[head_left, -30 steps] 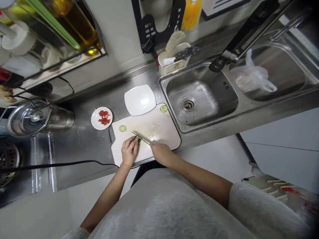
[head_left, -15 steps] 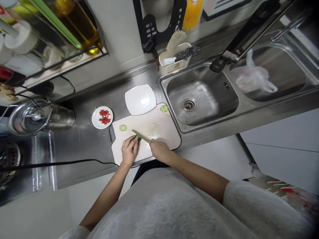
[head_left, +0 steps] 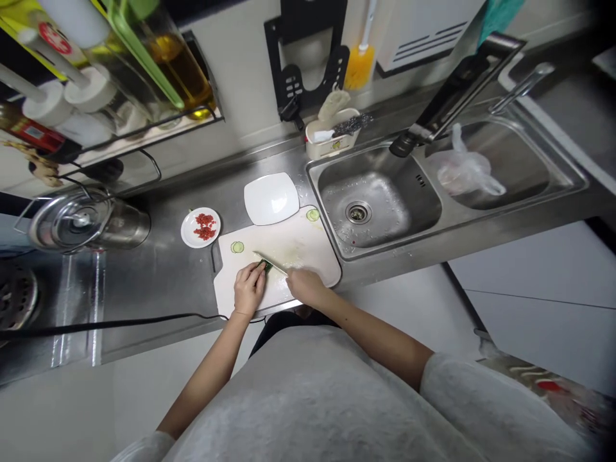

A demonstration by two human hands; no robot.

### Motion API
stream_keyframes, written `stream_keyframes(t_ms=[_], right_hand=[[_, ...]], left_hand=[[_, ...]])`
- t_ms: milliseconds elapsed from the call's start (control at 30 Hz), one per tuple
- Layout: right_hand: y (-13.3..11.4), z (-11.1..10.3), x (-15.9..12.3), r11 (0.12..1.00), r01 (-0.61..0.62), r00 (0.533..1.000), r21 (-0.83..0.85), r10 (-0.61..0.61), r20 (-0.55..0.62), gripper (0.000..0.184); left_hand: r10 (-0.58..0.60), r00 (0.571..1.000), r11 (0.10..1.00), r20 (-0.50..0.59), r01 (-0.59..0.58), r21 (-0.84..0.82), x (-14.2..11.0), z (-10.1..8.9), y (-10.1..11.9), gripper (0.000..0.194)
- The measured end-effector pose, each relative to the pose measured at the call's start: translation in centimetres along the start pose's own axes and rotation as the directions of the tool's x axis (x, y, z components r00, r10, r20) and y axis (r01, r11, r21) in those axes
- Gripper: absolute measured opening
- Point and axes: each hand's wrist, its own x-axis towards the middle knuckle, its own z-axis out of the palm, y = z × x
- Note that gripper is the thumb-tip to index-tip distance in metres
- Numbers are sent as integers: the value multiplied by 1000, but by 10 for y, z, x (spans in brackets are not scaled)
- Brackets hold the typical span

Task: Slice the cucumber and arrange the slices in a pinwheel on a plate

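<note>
Green vegetable piece (head_left: 267,264) lay under the left hand's (head_left: 248,287) fingers, bunched together pinning it to the cutting board (head_left: 310,247); we saw the right hand (head_left: 307,287) wrapped around the knife (head_left: 275,265), blade just beside. Since earlier, hands barely moved; our view shifted, revealing more orange brush (head_left: 359,67).

no readable lettering, round red label (head_left: 54,38) too blurred
</note>
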Motion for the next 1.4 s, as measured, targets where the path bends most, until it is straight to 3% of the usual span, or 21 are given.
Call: stream_keyframes(t_ms=[133, 267, 333, 567, 767, 867, 933, 967, 1033, 1100, 1167, 1233, 1400], right_hand=[[7, -5, -14, 998, -2, 997, -59, -3, -80, 32], [18, -9, -25, 990, -18, 990, -137, -1, -138, 32], [23, -9, -29, 983, -19, 987, -185, -11, -160, 33], [34, -10, -41, 958, 19, 984, -285, -69, -165, 44], [38, -14, -45, 956, 3, 984, -293, -55, -170, 44], [40, -14, -44, 960, -16, 981, -279, -39, -189, 40], [42, -15, -43, 964, -42, 981, -261, -10, -196, 37], [44, -15, -43, 966, -60, 980, -252, 9, -198, 37], [48, -15, -44, 967, -93, 979, -237, 46, -197, 38], [53, -15, -47, 967, -117, 978, -227, 73, -195, 38], [57, -13, -49, 966, -136, 975, -221, 92, -202, 36], [61, -11, -51, 966, -147, 972, -213, 102, -210, 36], [65, -5, -53, 973, -151, 974, -174, 116, -197, 37]], left_hand=[[-80, 997, 997, 19, 80, -21, -2, 0, 6, 30], [-178, 982, 983, -68, 174, -65, 0, -6, 15, 36], [-144, 988, 989, -60, 143, -25, 5, -11, 20, 38], [72, 984, 981, 161, -99, 164, 25, -25, 36, 37], [189, 974, 977, 124, -199, 74, 22, -25, 37, 19], [86, 996, 996, 39, -85, -13, 22, -20, 37, 17], [-102, 993, 991, -57, 97, -92, 25, -15, 34, 20], [-227, 968, 968, -102, 213, -137, 28, -12, 31, 22], [-471, 871, 873, -140, 439, -211, 34, -6, 21, 25], [-628, 772, 772, -101, 601, -205, 40, -1, 8, 25], [-687, 723, 726, -72, 678, -114, 46, 2, -5, 24], [-700, 708, 712, -91, 702, -8, 51, 2, -15, 24], [-624, 746, 734, -234, 662, 150, 59, -3, -26, 29]])
